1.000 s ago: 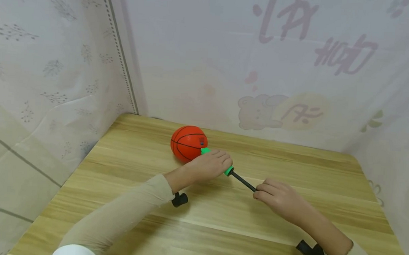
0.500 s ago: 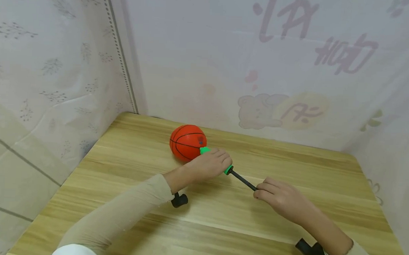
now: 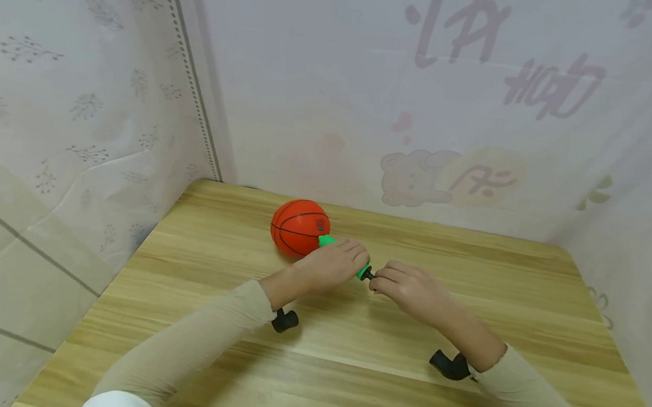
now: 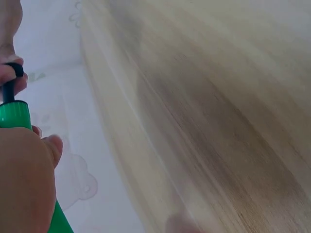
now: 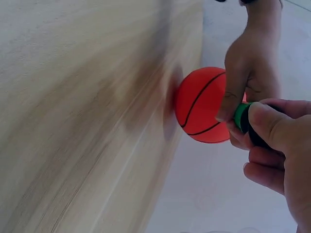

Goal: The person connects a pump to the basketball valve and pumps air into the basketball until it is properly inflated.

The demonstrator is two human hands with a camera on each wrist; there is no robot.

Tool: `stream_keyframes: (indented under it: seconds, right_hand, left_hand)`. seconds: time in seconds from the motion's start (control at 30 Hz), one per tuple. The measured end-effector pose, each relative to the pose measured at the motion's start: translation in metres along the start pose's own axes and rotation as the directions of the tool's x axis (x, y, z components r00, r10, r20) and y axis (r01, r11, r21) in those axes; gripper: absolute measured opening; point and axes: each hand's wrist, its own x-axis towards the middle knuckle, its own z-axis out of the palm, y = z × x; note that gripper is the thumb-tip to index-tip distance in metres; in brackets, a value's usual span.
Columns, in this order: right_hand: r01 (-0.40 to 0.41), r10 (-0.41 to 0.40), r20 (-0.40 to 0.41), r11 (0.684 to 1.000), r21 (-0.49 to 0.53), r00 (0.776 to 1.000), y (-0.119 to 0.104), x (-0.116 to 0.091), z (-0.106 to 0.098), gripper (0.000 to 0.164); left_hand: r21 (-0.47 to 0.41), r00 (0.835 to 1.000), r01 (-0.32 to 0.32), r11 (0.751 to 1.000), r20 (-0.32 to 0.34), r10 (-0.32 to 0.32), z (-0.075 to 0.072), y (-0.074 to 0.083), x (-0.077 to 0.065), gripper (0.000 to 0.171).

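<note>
An orange-red ball with black basketball lines (image 3: 299,228) rests on the wooden table, its outline somewhat uneven. Against its right side stands the tip end of a green hand pump (image 3: 327,240); where exactly it meets the ball is hard to make out. My left hand (image 3: 331,265) grips the pump's green barrel, as the left wrist view confirms. Just to the right, my right hand (image 3: 409,290) holds the black pump handle (image 4: 16,69) with thumb and fingers. Only a short stretch of the black rod (image 3: 369,274) shows between the barrel and that hand.
The wooden table (image 3: 220,253) carries the ball near its back edge. A pale printed curtain (image 3: 309,93) hangs behind and on both sides. Black curved pieces (image 3: 450,365) sit under each wrist.
My right hand has moved left toward my left hand, sliding the black rod into the green barrel. The left hand and the ball have stayed nearly in place.
</note>
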Motion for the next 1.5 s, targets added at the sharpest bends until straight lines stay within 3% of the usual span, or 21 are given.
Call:
stream_keyframes:
  seconds: [0.13, 0.33, 0.57, 0.77, 0.9, 1.1, 1.27, 1.33, 1.43, 1.5]
  right_hand:
    - [0.009, -0.009, -0.007, 1.000, -0.003, 1.000, -0.002, -0.006, -0.004, 0.004]
    - [0.018, -0.016, -0.040, 0.999, 0.031, 0.999, -0.011, -0.028, -0.021, 0.040]
    - [0.005, -0.003, -0.041, 0.999, 0.034, 0.999, -0.021, -0.049, -0.041, 0.039]
    - [-0.002, 0.004, -0.037, 0.997, 0.072, 0.999, -0.021, -0.056, -0.045, 0.038]
    - [-0.037, 0.037, 0.012, 0.997, 0.069, 0.999, -0.018, -0.053, -0.041, 0.040]
    - [-0.049, 0.048, 0.010, 0.995, 0.081, 0.999, -0.008, -0.038, -0.022, 0.039]
    - [-0.040, 0.038, 0.021, 0.995, 0.095, 0.999, 0.000, -0.020, -0.007, 0.001]
    - [-0.031, 0.030, 0.010, 0.996, 0.082, 0.999, 0.004, -0.014, -0.001, 0.013]
    - [-0.015, 0.016, -0.021, 0.998, 0.056, 1.000, 0.007, -0.010, 0.005, 0.003]
    - [-0.006, 0.008, -0.042, 0.999, 0.046, 0.999, 0.007, -0.010, 0.007, 0.014]
  left_hand:
    - [-0.015, 1.000, -0.010, 1.000, -0.010, 0.010, 0.001, -0.002, -0.001, 0.004]
    - [-0.006, 1.000, -0.012, 1.000, 0.015, 0.012, 0.001, -0.004, -0.001, 0.006]
    - [-0.034, 0.999, -0.007, 0.999, 0.037, 0.008, -0.001, -0.006, -0.002, 0.011]
    - [-0.034, 0.999, 0.003, 0.999, 0.034, -0.002, 0.000, -0.006, 0.000, 0.012]
    - [0.020, 0.999, 0.008, 1.000, 0.049, -0.009, 0.002, -0.003, 0.005, 0.010]
    - [0.073, 0.998, -0.001, 0.997, 0.065, -0.003, 0.003, 0.001, 0.010, 0.008]
    - [0.078, 0.999, -0.010, 0.997, 0.054, 0.006, 0.003, 0.004, 0.011, 0.008]
    - [0.075, 0.999, -0.009, 0.997, 0.045, 0.006, 0.003, 0.004, 0.011, 0.009]
    - [0.050, 0.999, 0.012, 0.999, 0.039, -0.014, 0.003, 0.004, 0.011, 0.010]
    - [0.035, 0.999, 0.022, 0.999, 0.037, -0.023, 0.004, 0.003, 0.011, 0.009]
